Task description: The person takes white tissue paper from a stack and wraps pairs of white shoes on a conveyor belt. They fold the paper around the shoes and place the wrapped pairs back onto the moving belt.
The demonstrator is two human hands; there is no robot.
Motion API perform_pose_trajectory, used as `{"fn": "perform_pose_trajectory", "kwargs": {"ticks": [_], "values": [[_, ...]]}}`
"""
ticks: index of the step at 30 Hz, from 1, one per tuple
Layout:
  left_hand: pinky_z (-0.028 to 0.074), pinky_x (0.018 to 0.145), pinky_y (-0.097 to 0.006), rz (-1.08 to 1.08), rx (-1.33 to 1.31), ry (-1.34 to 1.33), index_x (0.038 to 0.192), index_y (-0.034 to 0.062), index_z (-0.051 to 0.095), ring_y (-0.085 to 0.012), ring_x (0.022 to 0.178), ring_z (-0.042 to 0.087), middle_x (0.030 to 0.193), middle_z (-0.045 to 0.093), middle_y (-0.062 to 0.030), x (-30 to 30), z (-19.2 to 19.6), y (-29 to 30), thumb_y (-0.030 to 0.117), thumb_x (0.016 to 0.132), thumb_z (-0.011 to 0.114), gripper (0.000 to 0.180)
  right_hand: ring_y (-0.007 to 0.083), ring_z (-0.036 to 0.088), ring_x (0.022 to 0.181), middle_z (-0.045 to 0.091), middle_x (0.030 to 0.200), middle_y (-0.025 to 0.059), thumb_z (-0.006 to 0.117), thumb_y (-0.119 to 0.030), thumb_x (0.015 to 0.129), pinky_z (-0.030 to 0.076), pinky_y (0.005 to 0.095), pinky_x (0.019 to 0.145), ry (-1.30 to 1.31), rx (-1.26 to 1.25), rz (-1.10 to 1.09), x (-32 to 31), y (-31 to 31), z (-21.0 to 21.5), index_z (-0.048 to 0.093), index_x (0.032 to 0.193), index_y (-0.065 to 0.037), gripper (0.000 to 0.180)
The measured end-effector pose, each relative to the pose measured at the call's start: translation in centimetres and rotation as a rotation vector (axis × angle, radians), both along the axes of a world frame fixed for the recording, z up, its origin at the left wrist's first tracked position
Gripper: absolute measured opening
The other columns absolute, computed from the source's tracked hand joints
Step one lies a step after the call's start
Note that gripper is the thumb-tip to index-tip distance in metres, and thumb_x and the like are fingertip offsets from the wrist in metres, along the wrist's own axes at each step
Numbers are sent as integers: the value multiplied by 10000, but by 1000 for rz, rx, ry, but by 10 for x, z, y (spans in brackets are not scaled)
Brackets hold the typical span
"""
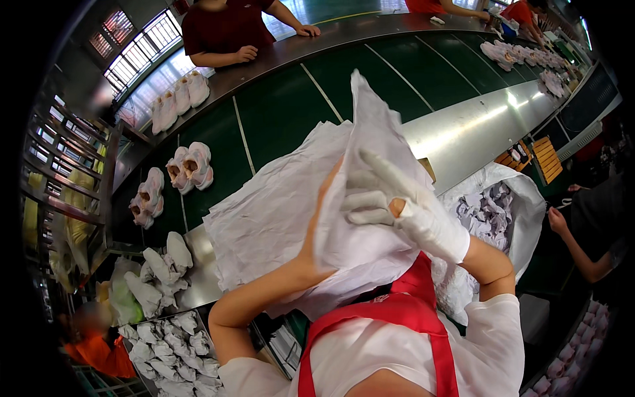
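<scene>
A broad stack of thin white paper sheets [264, 218] lies in front of me, its edges uneven. One sheet [370, 122] stands raised off the stack in a tall peak. My left hand [319, 225], bare, is upright against this raised sheet; the paper covers its fingers, so their grip is hidden. On the right, my right hand [403, 208] wears a white glove with a bare fingertip showing through. Its fingers are stretched and apart, close against the face of the raised sheet.
Behind the stack runs a green conveyor belt [278, 112] carrying pink-and-white shoes [192, 165]. At left are paper-wrapped bundles [159, 274] and a crate of crumpled paper wads [175, 351]. A white sack [522, 192] of crumpled paper stands right. Co-workers are across the belt [228, 33] and at right [595, 218].
</scene>
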State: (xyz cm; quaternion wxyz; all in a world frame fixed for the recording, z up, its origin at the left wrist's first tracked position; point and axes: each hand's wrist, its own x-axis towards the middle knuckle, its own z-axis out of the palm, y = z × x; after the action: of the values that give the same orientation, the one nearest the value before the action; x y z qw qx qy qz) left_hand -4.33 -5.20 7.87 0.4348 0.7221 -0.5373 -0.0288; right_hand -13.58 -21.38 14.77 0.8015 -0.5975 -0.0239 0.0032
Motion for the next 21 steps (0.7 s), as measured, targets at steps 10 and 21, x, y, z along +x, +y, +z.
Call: {"fn": "perform_pose_trajectory", "kwargs": {"ticks": [10,21], "values": [[416,1022,-444,383,-484,1454,1333,66,464,-275,1198,503,1287,529,-79,25,-38,133,-35,859,580,499,388,505,1177,495,1290,228,641,-354,790,419,468,993,-533,-1277,-299,33,27,-49,513,1297,-35,612],[389,1026,-396,600,-256,694,1450,66,327,-302,1225,488,1389,452,-159,56,6,153,245,918,557,607,438,428,1259,426,1396,240,654,-455,712,254,602,1073,-451,-1460,-313,67,15,-112,543,1303,-134,681]]}}
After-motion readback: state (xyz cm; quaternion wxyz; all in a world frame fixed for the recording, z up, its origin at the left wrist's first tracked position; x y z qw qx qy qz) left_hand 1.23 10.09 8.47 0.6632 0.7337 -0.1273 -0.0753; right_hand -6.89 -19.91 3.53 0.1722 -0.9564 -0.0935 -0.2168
